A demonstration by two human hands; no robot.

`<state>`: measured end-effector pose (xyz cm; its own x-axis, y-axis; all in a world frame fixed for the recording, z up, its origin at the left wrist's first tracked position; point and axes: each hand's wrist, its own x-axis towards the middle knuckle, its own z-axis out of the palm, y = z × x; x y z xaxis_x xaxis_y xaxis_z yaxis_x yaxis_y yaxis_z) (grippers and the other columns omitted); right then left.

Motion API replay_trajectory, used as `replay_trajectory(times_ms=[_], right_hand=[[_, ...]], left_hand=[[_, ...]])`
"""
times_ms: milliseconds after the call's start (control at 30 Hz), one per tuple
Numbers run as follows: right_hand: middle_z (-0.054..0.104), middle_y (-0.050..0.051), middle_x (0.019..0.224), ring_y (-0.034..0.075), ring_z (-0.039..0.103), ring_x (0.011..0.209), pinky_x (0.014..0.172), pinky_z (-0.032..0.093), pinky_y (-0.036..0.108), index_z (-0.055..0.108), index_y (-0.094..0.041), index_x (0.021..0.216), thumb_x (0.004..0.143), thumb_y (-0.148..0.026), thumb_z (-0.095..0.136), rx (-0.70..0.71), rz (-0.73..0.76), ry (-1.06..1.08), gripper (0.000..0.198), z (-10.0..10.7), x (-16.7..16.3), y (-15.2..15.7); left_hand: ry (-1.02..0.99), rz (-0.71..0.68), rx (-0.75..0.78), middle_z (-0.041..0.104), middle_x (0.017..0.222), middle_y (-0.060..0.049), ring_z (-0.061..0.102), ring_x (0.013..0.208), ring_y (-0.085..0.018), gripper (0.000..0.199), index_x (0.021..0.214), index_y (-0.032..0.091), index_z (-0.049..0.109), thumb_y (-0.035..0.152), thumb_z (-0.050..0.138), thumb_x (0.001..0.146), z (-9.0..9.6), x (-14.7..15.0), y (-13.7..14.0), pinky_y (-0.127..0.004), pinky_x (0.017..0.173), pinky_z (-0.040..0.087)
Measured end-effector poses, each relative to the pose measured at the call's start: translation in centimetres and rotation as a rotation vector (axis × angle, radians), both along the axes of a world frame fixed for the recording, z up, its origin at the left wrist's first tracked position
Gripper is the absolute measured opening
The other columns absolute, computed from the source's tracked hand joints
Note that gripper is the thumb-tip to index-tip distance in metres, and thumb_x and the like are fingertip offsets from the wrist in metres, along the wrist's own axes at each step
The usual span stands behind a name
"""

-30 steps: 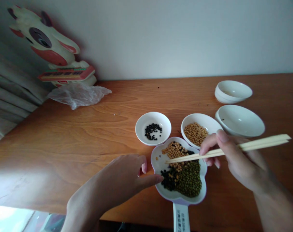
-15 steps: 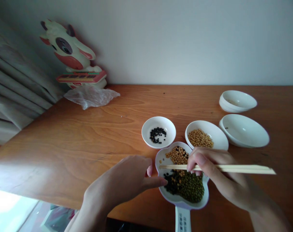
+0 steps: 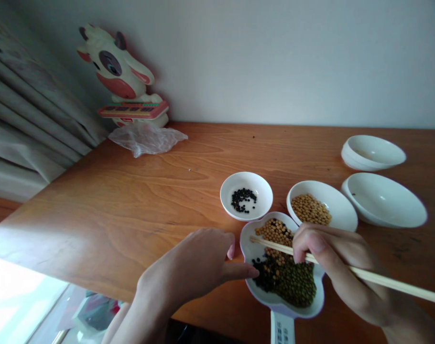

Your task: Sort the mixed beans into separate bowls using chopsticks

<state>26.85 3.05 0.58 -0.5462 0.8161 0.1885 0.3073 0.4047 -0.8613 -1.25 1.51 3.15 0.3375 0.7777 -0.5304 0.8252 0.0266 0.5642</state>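
A white, lobed pan [image 3: 249, 242] with a lilac rim and a labelled handle holds yellow soybeans [image 3: 277, 230], black beans [image 3: 264, 275] and green mung beans [image 3: 297, 285]. The black and yellow ones are partly mixed. My left hand [image 3: 199, 260] grips the pan's left side, thumb over the rim; some of its fingers are hidden. My right hand [image 3: 337, 263] is closed around wooden chopsticks [image 3: 386, 279], whose tips are close together over the upper left of the pan, beside the soybeans. Whether they pinch a bean I cannot tell.
Behind the pan stand a bowl [image 3: 264, 191] of black beans and a bowl [image 3: 342, 208] of soybeans. Two more white bowls [image 3: 389, 203] [image 3: 377, 153] are at the right. A cow-shaped toy keyboard [image 3: 131, 110] and a crumpled plastic bag [image 3: 147, 138] lie back left.
The chopsticks have tilted, their tips rising toward the soybeans and their back ends dropping. The whole view has shifted, so things appear further right. My left hand keeps its place on the pan.
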Motion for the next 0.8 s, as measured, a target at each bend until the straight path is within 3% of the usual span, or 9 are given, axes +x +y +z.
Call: replay_trajectory(times_ms=[300, 433, 633, 800], right_hand=[[0.065, 0.003, 0.075, 0.02, 0.064, 0.073, 0.066, 0.046, 0.035, 0.065, -0.026, 0.085, 0.116, -0.042, 0.036, -0.027, -0.027, 0.051, 0.046, -0.6, 1.5, -0.1], [0.068, 0.005, 0.081, 0.022, 0.064, 0.076, 0.066, 0.044, 0.036, 0.069, -0.026, 0.087, 0.115, -0.046, 0.034, -0.026, -0.106, 0.035, 0.049, -1.1, 2.6, 0.1], [0.066, 0.005, 0.079, 0.023, 0.06, 0.073, 0.068, 0.043, 0.037, 0.069, -0.026, 0.085, 0.113, -0.062, 0.018, -0.08, -0.16, 0.083, 0.068, -1.8, 3.6, 0.0], [0.065, 0.005, 0.077, 0.022, 0.059, 0.069, 0.065, 0.042, 0.037, 0.069, -0.026, 0.085, 0.113, -0.062, 0.022, -0.083, -0.149, 0.066, 0.065, -1.9, 3.5, 0.0]], left_hand=[[-0.008, 0.005, 0.009, 0.082, 0.098, -0.005, 0.074, 0.088, -0.029, 0.047, 0.105, 0.026, 0.079, 0.071, 0.07, 0.094, -0.1, -0.1, -0.1, -0.033, 0.074, 0.045], [-0.011, -0.006, 0.003, 0.082, 0.096, -0.004, 0.073, 0.083, -0.027, 0.046, 0.103, 0.027, 0.079, 0.071, 0.07, 0.094, -0.2, -0.1, 0.0, -0.033, 0.072, 0.043], [-0.019, 0.008, -0.03, 0.082, 0.094, 0.0, 0.072, 0.08, -0.023, 0.039, 0.1, 0.027, 0.078, 0.065, 0.069, 0.097, 0.2, 0.1, 0.1, -0.032, 0.067, 0.04], [-0.025, 0.009, -0.043, 0.082, 0.095, 0.001, 0.072, 0.08, -0.022, 0.037, 0.102, 0.028, 0.078, 0.063, 0.069, 0.097, 0.4, 0.2, 0.1, -0.032, 0.067, 0.039]])
